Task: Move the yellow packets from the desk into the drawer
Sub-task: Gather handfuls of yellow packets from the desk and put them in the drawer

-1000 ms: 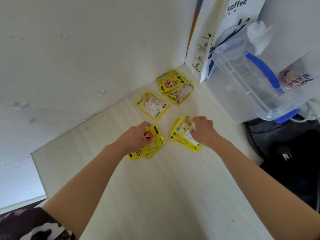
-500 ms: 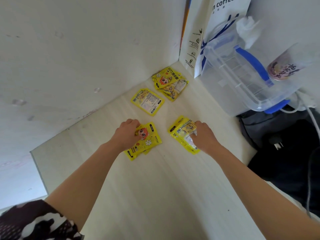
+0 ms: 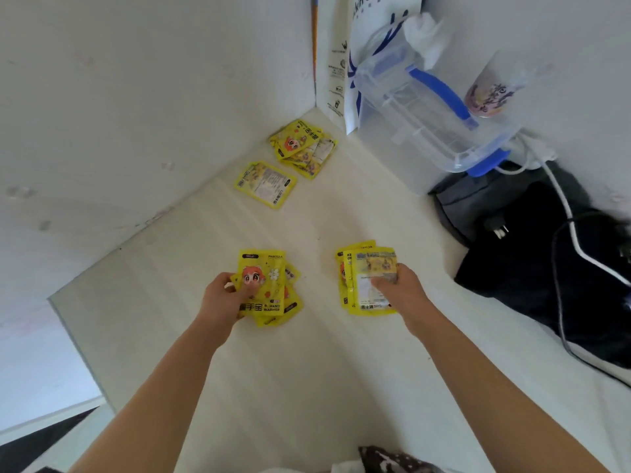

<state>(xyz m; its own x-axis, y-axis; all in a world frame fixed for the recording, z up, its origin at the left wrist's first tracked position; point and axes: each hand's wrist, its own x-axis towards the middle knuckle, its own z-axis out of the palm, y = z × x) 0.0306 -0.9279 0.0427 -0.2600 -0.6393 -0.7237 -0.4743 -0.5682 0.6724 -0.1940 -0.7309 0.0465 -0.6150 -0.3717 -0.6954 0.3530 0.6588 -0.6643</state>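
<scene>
Pale wood-grain fills most of the frame: the counter (image 3: 307,387), walled in white on the upper left. At the upper right stands one clear plastic box (image 3: 426,107) with blue clasps, one white paper bag (image 3: 368,39) behind it, and one printed cup (image 3: 491,93) just beside it. One dark bag (image 3: 532,250) lies at the right edge with a white cable (image 3: 563,206) trailing over it.

Yellow packets sit in four groups. The left hand (image 3: 222,298), at centre left, has its fingers and thumb curled round a fanned bunch (image 3: 264,288) of perhaps three or four; overlap hides the exact number. The right hand (image 3: 403,291), at centre right, pinches a second bunch (image 3: 367,278) of about three, thumb pressed on the top one. Whether either bunch is clear of the counter I cannot tell. Untouched near the far corner are a loose pile (image 3: 304,148) of roughly four and, just beside it, one single packet (image 3: 264,184) lying label-up.

No drawer is in view, so both hands must carry their loads out of frame. The slick packets are splayed rather than squared, and my worry is that one at the bottom of the left bunch could slide out during the carry. With both hands full, opening a closed drawer would be awkward too.
</scene>
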